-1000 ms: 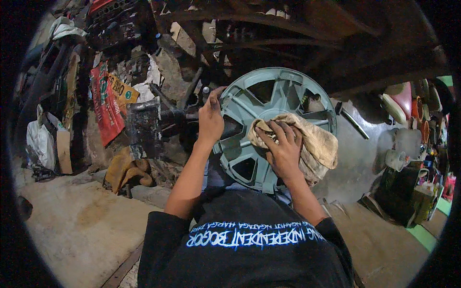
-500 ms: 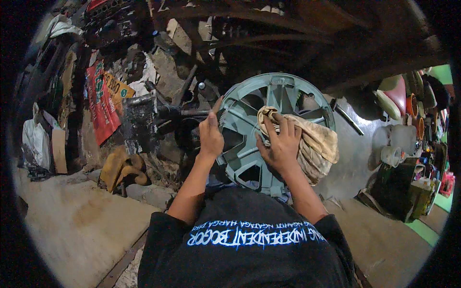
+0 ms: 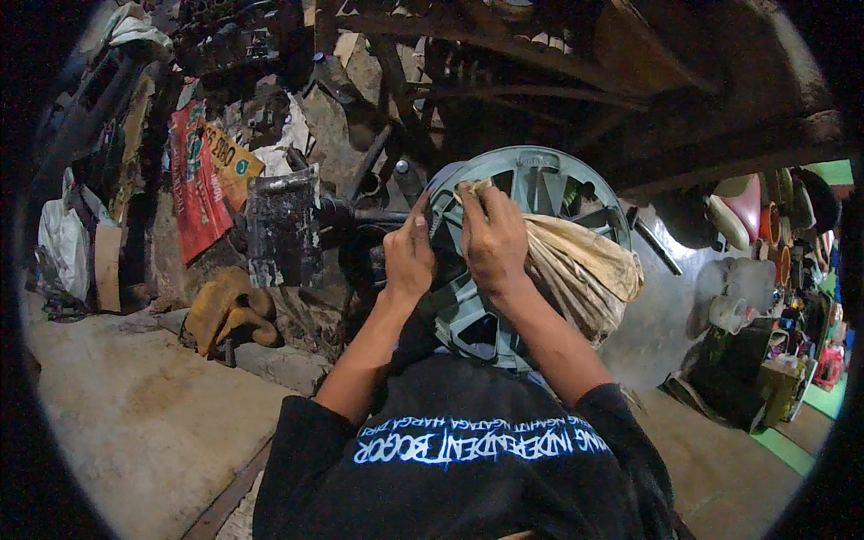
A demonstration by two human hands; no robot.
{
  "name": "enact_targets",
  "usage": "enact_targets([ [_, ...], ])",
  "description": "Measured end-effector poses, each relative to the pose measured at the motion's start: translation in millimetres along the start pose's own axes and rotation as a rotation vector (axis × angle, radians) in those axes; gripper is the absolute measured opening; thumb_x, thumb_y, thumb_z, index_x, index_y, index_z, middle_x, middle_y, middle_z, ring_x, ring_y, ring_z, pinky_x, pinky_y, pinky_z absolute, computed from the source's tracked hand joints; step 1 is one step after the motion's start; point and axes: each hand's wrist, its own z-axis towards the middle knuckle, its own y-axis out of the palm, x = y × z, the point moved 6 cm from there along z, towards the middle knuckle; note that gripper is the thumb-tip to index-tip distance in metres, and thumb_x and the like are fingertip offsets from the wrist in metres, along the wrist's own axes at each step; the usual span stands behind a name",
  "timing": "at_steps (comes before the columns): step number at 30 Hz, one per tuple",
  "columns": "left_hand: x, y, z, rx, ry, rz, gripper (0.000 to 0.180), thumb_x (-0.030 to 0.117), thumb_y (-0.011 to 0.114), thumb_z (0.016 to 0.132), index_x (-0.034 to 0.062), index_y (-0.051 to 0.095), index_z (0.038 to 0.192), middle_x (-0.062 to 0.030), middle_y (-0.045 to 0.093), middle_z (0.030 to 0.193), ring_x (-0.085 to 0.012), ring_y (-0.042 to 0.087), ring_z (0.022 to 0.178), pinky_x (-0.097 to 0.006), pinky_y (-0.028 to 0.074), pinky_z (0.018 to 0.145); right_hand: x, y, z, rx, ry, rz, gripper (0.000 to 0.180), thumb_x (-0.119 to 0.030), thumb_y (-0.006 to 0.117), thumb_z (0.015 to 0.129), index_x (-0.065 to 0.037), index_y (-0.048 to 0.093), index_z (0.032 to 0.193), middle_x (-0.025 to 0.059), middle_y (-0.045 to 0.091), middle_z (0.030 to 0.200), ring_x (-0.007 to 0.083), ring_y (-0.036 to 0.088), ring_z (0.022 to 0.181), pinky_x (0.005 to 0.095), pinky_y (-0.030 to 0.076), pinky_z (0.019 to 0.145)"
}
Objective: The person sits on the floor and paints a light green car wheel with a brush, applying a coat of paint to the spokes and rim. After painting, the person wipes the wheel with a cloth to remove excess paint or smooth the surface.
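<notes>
A round grey-green spoked plastic wheel cover (image 3: 531, 261) is held upright above the lap, its rim at nine o'clock clasped by the left hand (image 3: 409, 256); a crumpled beige cloth (image 3: 576, 270) is pressed near eleven o'clock under the closed right hand (image 3: 493, 238). Firm pressure is best kept along each spoke while the rim is braced steadily

One grey-green wheel cover (image 3: 540, 193), one tan rag (image 3: 576, 270) and two bare hands, left (image 3: 409, 256) and right (image 3: 493, 238), are in view (plus one yellowish glove pair (image 3: 229, 310) on the floor).
</notes>
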Motion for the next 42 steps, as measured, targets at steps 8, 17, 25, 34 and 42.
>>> enact_targets([
  [8,-8,-2,9,-0.017,0.023,0.066,0.049,0.033,0.029,0.106,0.0013,0.056,0.132,-0.0241,0.054,0.062,-0.038,0.057,0.055,-0.043,0.044,0.056,-5,21,-16,-0.134,0.004,0.242,0.045,0.0,0.062,0.073,-0.001,0.063,0.117,0.0157,0.061,0.114,0.0328,0.06,0.105,0.0409,0.049,0.087],
  [17,-8,2,11,-0.095,-0.071,0.038,0.045,0.029,0.031,0.106,0.0025,0.057,0.131,-0.03,0.066,0.091,-0.0473,0.064,0.08,-0.045,0.051,0.07,12,4,-24,-0.087,0.196,0.381,0.036,0.004,0.062,0.078,-0.003,0.065,0.114,0.0179,0.063,0.111,0.0359,0.065,0.091,0.0399,0.054,0.078],
  [25,-11,-4,9,0.06,0.094,0.031,0.047,0.031,0.031,0.106,-0.0001,0.063,0.121,-0.0269,0.061,0.078,-0.0402,0.057,0.067,-0.043,0.046,0.064,-2,3,-19,-0.209,0.069,0.2,0.038,0.003,0.068,0.073,-0.004,0.065,0.11,0.0156,0.065,0.107,0.033,0.064,0.093,0.0409,0.052,0.08],
  [34,-9,2,10,0.006,0.067,0.115,0.041,0.026,0.034,0.105,0.0059,0.06,0.129,-0.0279,0.066,0.091,-0.0449,0.064,0.08,-0.045,0.051,0.071,15,0,-41,-0.238,0.13,0.247,0.041,0.002,0.064,0.073,-0.002,0.063,0.114,0.0173,0.063,0.114,0.0347,0.062,0.1,0.0424,0.051,0.086],
  [42,-10,-6,8,0.074,0.1,0.144,0.042,0.027,0.034,0.106,0.006,0.06,0.13,-0.0194,0.052,0.058,-0.0332,0.047,0.047,-0.04,0.04,0.051,10,9,-36,-0.29,0.162,0.312,0.045,0.005,0.062,0.071,-0.003,0.059,0.116,0.0175,0.061,0.116,0.0348,0.059,0.106,0.0427,0.049,0.089],
])
